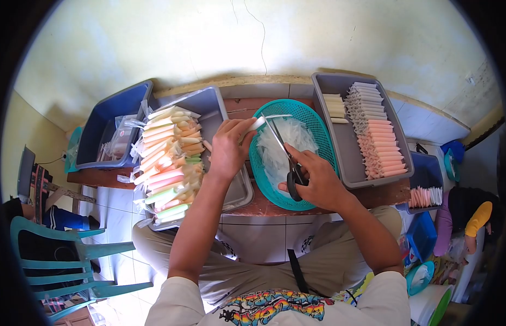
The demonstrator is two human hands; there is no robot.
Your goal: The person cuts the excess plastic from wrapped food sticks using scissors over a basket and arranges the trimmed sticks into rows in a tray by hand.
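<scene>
My left hand (229,145) pinches a white, tube-shaped packet (257,124) over the left rim of a green mesh basket (258,179). Black-handled scissors (294,173) are gripped in my right hand (314,182), their blades slanting up and left to the packet's end, beside a thin strip of clear plastic. Inside the basket lies a heap of clear plastic scraps (285,146). On the left, a grey tray (214,108) carries a large pile of orange, pink, green and cream tube packets (169,163).
A grey tray (332,84) on the right holds rows of white, grey and pink packets (384,142). Blue trays (90,133) stand at far left and far right. A green plastic chair (52,266) is at lower left. Another person (478,217) is at the right edge.
</scene>
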